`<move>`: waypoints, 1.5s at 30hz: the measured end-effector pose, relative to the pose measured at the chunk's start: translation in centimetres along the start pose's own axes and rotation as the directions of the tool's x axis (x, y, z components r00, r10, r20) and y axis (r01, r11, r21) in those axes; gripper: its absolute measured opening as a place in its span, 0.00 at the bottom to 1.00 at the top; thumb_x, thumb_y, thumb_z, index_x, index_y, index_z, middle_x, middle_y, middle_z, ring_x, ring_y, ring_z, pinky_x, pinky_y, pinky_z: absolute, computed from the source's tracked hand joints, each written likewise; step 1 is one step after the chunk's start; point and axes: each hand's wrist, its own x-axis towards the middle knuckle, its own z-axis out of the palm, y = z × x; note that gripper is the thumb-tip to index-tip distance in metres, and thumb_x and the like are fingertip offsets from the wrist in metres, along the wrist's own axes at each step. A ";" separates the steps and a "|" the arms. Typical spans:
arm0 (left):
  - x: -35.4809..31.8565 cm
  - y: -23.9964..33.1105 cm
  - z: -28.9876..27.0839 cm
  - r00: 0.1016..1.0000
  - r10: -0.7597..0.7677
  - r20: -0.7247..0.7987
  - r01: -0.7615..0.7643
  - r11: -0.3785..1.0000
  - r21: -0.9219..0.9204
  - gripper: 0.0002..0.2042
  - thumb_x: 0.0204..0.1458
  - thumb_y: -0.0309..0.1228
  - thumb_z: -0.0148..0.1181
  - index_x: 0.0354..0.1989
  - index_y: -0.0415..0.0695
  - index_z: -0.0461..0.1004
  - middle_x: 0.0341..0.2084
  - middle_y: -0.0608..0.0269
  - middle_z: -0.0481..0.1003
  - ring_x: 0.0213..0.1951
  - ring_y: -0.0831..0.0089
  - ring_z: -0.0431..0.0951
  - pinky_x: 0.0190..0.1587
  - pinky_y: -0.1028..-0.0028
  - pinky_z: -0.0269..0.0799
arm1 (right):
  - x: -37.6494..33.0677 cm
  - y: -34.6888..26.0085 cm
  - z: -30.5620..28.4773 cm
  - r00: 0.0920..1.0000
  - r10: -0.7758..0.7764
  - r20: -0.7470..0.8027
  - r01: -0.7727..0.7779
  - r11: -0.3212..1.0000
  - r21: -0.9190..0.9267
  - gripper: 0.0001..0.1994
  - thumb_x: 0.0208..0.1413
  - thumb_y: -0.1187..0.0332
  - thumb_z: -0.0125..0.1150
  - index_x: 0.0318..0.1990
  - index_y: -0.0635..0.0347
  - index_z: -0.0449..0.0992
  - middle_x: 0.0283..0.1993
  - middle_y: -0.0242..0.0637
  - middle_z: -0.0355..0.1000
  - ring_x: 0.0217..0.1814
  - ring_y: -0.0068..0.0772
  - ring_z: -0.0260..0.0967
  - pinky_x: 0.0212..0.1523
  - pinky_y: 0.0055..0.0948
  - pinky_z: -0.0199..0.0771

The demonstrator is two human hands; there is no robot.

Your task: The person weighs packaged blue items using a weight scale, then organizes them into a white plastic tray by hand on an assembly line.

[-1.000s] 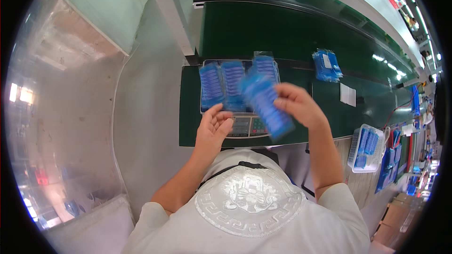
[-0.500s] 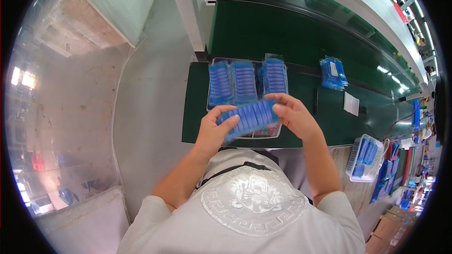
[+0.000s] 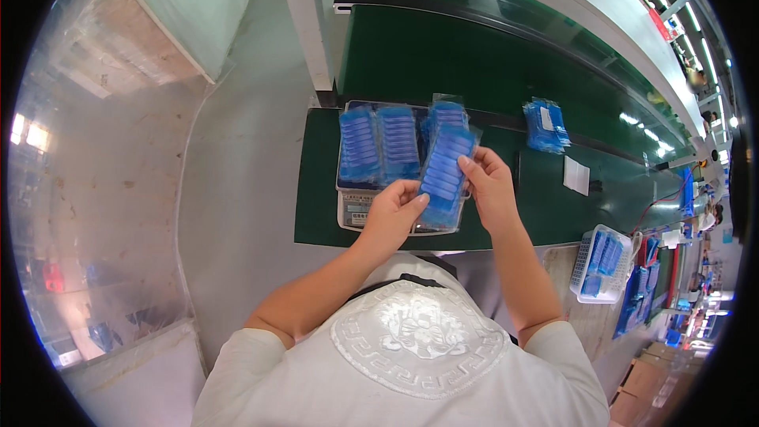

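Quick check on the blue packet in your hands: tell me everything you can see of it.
The blue packet is a long clear plastic bag showing a stacked row of blue strips. It is held tilted over the scale tray, the left hand pinching its lower edge, the right hand gripping its right side. Similar packets lie just behind.

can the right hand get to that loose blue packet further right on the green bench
Probably yes: the right hand now grips a clear packet of blue strips, but nothing on the green bench lies between it and the loose blue packet.

Factory assembly line w/ long green conveyor belt [image 3: 474,55], workstations.
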 end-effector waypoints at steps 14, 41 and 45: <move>0.8 0.6 1.4 0.999 -0.018 -0.049 0.019 1.000 0.022 0.14 0.58 0.31 0.55 0.49 0.36 0.67 0.38 0.59 0.75 0.40 0.75 0.76 0.43 0.74 0.73 | 0.6 -0.6 -0.6 0.975 -0.220 0.022 0.221 0.967 -0.129 0.24 0.58 0.78 0.51 0.63 0.66 0.58 0.46 0.37 0.70 0.47 0.23 0.68 0.50 0.23 0.68; -4.1 1.2 -6.2 0.957 0.008 -0.291 0.005 0.999 0.043 0.07 0.59 0.31 0.52 0.40 0.40 0.72 0.32 0.61 0.76 0.35 0.74 0.77 0.41 0.73 0.74 | -3.4 5.2 -7.9 0.904 -0.269 -0.332 0.079 0.868 -0.490 0.15 0.60 0.69 0.53 0.53 0.64 0.68 0.46 0.38 0.70 0.46 0.27 0.68 0.49 0.25 0.68; -3.4 2.0 -5.7 0.946 0.075 -0.316 -0.062 0.997 0.051 0.07 0.60 0.30 0.51 0.39 0.40 0.72 0.31 0.62 0.76 0.32 0.77 0.76 0.39 0.75 0.74 | -6.3 6.3 -7.8 0.921 -0.165 -0.353 0.027 0.931 -0.365 0.14 0.60 0.70 0.52 0.52 0.63 0.69 0.45 0.36 0.70 0.42 0.24 0.70 0.45 0.24 0.69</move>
